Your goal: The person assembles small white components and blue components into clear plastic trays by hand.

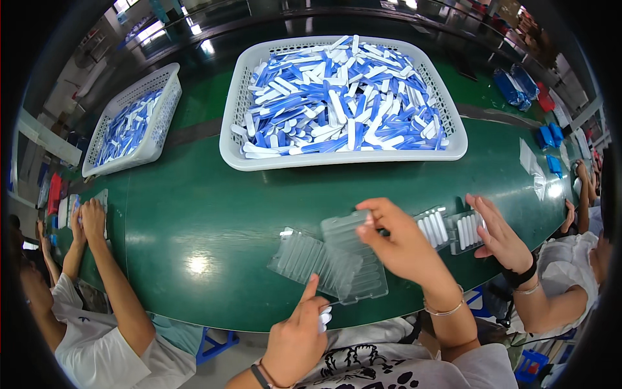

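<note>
My right hand (400, 241) pinches the edge of a clear plastic blister tray (350, 249) lying on the green table. A second clear tray (303, 256) lies just to its left, overlapping it. My left hand (299, 337) hovers at the table's near edge, curled around a few white sticks (325, 318), its index finger pointing up toward the trays. A large white basket (232, 139) of blue and white sticks sits beyond the trays.
A smaller white basket (162, 123) of the same sticks stands at the far left. A co-worker's hand (499, 236) on the right rests by trays (453, 230) filled with white sticks. Another person's hands (87, 220) work at the left. Blue packets (518, 84) lie far right.
</note>
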### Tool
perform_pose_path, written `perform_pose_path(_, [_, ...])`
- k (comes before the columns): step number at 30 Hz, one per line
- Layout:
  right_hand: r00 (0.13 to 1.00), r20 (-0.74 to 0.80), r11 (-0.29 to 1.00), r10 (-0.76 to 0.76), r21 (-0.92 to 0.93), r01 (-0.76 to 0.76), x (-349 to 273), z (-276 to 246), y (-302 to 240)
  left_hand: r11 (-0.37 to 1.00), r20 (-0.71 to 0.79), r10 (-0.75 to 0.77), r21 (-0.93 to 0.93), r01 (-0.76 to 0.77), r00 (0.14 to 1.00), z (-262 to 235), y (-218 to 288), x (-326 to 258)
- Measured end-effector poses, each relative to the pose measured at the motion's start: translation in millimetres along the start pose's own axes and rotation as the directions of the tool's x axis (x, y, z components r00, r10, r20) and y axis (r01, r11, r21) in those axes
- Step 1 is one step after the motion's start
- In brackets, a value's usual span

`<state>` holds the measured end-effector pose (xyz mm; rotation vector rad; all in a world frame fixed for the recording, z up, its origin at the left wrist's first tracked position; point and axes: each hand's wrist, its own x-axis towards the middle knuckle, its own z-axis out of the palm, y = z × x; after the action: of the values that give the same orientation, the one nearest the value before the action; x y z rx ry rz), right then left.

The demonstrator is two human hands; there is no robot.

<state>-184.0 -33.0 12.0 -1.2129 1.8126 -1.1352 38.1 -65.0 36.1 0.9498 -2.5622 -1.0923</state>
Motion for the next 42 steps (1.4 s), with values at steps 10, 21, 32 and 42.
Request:
perform_pose_path(10, [0.890, -0.253, 0.906, 0.379, 0.298, -0.301, -33.5, -31.6, -3.2, 0.927, -0.234, -0.376, -0.088, 0.365, 0.897, -28.9, 5.0, -9.2])
perform_pose_path(21, [0.973, -0.223, 0.978, 0.067, 0.208, -0.020, -68.3, -0.9, 7.8, 0.964, -0.148, -0.222, -0.181, 0.194, 0.964, -28.2, -17.4, 67.0])
perform_pose_path(32, [0.947, -0.209, 0.740, 0.242, 0.672, -0.041, -87.8, -27.7, 36.4, 0.997, 0.075, 0.077, -0.006, -0.077, 0.994, 13.1, 27.1, 127.4])
perform_pose_path(42, [0.618, -0.635, 0.753, 0.464, 0.650, 0.102, -112.7, -104.2, 60.0, 0.918, 0.130, 0.359, 0.131, -0.375, 0.924, 39.0, 26.9, 105.5])
